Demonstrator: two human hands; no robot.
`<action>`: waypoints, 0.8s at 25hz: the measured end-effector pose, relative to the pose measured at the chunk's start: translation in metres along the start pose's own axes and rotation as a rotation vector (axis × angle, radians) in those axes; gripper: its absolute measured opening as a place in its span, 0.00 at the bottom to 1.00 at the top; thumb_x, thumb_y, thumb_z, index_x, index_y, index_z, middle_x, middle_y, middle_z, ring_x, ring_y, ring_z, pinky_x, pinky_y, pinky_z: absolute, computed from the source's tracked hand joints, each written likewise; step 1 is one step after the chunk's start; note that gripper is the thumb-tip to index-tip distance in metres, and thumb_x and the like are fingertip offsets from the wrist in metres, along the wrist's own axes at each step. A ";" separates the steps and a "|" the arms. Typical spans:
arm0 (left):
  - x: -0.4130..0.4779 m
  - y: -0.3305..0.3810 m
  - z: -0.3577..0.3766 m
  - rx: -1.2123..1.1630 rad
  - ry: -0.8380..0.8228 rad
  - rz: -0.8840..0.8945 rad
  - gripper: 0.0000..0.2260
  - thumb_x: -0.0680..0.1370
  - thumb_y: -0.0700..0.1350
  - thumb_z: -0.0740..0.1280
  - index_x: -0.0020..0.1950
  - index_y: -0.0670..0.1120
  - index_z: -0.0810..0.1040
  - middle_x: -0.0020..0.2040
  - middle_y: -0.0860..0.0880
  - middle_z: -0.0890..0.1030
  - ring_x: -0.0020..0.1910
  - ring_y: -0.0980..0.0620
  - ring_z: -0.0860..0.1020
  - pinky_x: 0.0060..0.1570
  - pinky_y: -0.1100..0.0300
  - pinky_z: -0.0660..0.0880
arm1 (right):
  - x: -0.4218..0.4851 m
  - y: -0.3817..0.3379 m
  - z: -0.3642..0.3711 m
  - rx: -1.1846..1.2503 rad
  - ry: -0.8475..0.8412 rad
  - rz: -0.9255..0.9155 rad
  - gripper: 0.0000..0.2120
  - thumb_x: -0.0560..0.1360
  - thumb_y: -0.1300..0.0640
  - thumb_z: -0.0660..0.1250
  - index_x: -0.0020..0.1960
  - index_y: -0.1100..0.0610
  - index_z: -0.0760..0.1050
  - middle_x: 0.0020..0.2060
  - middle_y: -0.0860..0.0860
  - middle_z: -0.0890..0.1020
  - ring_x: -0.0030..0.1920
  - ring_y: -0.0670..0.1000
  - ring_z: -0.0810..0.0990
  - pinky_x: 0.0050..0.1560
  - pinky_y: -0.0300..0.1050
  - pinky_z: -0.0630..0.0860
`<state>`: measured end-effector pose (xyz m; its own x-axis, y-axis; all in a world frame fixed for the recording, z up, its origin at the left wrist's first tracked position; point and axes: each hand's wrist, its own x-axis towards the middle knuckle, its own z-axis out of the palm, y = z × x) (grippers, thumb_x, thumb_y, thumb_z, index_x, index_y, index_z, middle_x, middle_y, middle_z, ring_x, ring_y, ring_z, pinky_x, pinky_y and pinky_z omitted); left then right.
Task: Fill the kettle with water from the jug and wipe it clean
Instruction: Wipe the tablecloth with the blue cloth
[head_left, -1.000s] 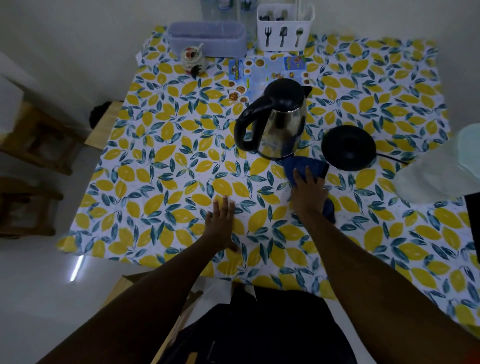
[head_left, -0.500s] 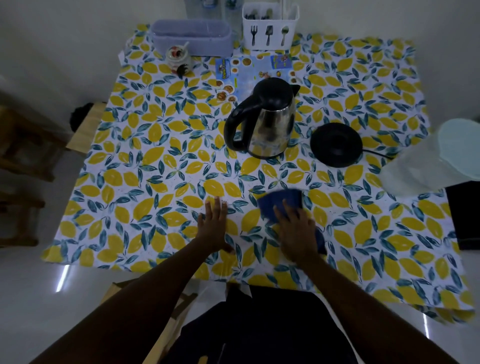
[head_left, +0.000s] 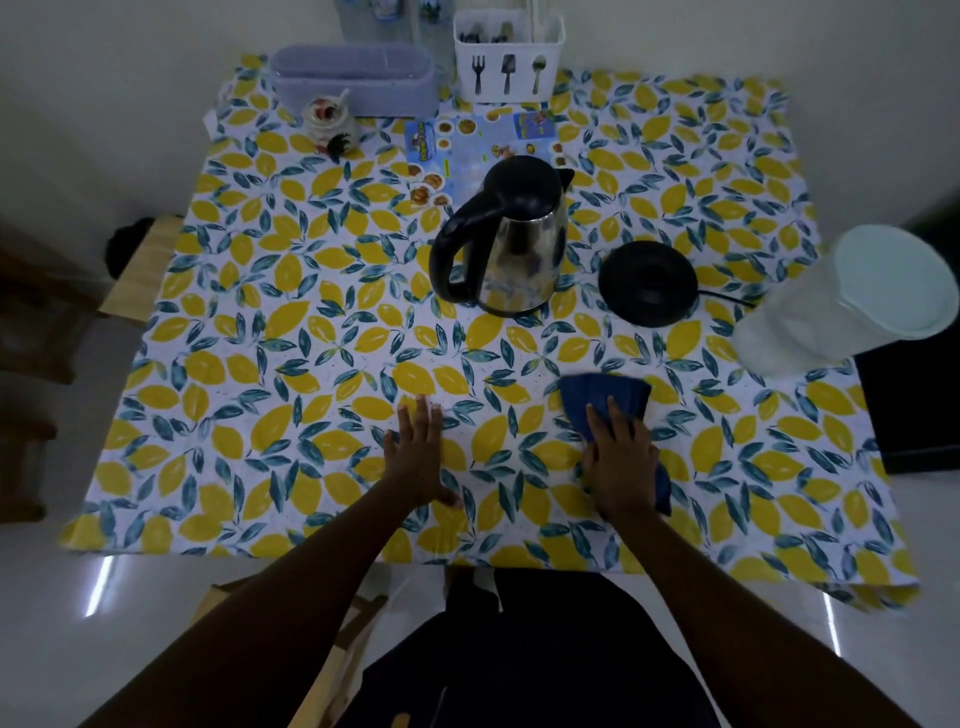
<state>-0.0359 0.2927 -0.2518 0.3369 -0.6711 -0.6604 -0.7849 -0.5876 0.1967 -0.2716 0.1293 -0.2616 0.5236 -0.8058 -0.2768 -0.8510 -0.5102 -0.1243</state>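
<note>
A steel kettle (head_left: 519, 260) with a black lid and handle stands upright in the middle of the table, off its round black base (head_left: 647, 283), which lies just to its right. A translucent jug (head_left: 841, 306) with a pale lid stands at the right edge. My right hand (head_left: 618, 462) presses flat on a blue cloth (head_left: 605, 397) on the tablecloth, well in front of the kettle. Flat on the table to its left rests my left hand (head_left: 418, 452), fingers spread, holding nothing.
The table (head_left: 260, 364) wears a lemon-print cloth. At the back stand a lilac tub (head_left: 353, 78), a white cutlery holder (head_left: 509, 62), a small jar (head_left: 324, 117) and a printed leaflet (head_left: 467, 150). Wooden stools (head_left: 140, 265) sit to the left. A dark object (head_left: 904, 405) lies at the right.
My right hand has dragged the blue cloth from just beside the kettle's foot back toward me, then slightly right. My left hand has stayed flat in place.
</note>
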 end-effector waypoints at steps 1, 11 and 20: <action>0.000 0.001 0.000 0.006 -0.006 -0.001 0.66 0.61 0.64 0.77 0.75 0.42 0.30 0.76 0.38 0.29 0.74 0.33 0.31 0.73 0.33 0.44 | -0.019 0.008 0.004 -0.014 0.002 -0.012 0.27 0.77 0.50 0.61 0.74 0.49 0.61 0.76 0.53 0.62 0.70 0.64 0.63 0.59 0.65 0.71; 0.001 0.060 0.000 0.053 -0.010 0.104 0.45 0.76 0.60 0.65 0.78 0.44 0.38 0.78 0.41 0.34 0.77 0.37 0.36 0.75 0.38 0.45 | -0.032 0.086 -0.014 -0.109 -0.030 0.050 0.27 0.79 0.55 0.61 0.76 0.52 0.58 0.77 0.55 0.59 0.71 0.63 0.63 0.63 0.62 0.70; 0.018 0.172 0.031 0.064 0.074 0.361 0.36 0.80 0.55 0.60 0.78 0.49 0.39 0.79 0.48 0.38 0.78 0.44 0.37 0.76 0.45 0.43 | -0.022 0.155 -0.011 0.002 0.028 0.068 0.34 0.76 0.35 0.45 0.78 0.48 0.47 0.78 0.53 0.48 0.78 0.59 0.47 0.72 0.65 0.56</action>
<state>-0.1810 0.1939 -0.2524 0.0677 -0.8621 -0.5022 -0.8903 -0.2794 0.3597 -0.4147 0.0649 -0.2639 0.4657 -0.8466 -0.2576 -0.8846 -0.4536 -0.1085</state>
